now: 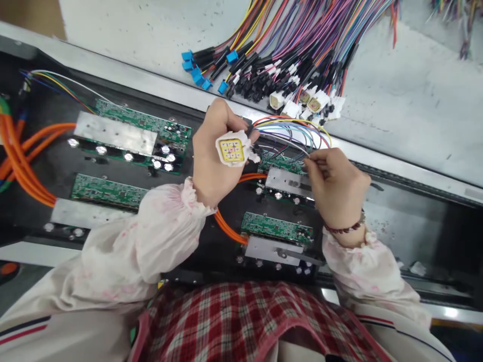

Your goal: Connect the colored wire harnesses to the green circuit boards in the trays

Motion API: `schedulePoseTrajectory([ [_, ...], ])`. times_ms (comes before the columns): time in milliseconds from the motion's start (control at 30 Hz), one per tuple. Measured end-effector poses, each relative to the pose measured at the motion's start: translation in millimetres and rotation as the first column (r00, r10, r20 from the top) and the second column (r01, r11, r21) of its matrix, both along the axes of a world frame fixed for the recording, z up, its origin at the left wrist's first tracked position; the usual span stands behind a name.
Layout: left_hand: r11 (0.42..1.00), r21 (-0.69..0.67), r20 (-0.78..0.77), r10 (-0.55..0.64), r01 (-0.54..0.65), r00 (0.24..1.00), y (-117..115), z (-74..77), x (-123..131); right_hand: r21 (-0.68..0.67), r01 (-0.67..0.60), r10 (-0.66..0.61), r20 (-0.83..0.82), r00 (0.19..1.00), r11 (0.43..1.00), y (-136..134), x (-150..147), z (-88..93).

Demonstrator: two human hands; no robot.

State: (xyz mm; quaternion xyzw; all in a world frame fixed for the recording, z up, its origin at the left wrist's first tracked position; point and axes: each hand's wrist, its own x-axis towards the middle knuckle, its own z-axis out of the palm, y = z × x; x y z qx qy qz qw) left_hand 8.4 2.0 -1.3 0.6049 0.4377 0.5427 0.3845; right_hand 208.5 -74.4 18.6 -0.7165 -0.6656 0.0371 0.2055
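Carefully, the left hand clamped a white nine-cavity connector at 10 o'clock, yellow face up: light, rigid plastic, best held by its housing. Soft, thin coloured wires arced across to the right hand, which pinched them well apart, above a green circuit board. Wire harnesses lay at 12 o'clock.

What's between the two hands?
In the head view, coloured wires, an orange cable and a green circuit board with a metal plate lie between the left hand, holding a white plug, and the right hand.
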Motion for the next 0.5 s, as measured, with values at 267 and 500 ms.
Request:
schedulePoseTrajectory([
  [267, 0.996, 0.085, -0.112, 0.005, 0.005, 0.994, -1.9, -1.5, -3.1, 0.031, 0.009, -0.008, -0.013, 1.0, 0.999, -2.7, 1.4, -1.8],
  [500, 0.991, 0.133, -0.167, 0.023, 0.0, 0.986, -2.7, -1.4, -1.8, 0.054, -0.008, 0.01, -0.029, 1.0, 0.999, -3.1, 2.8, -3.6],
])
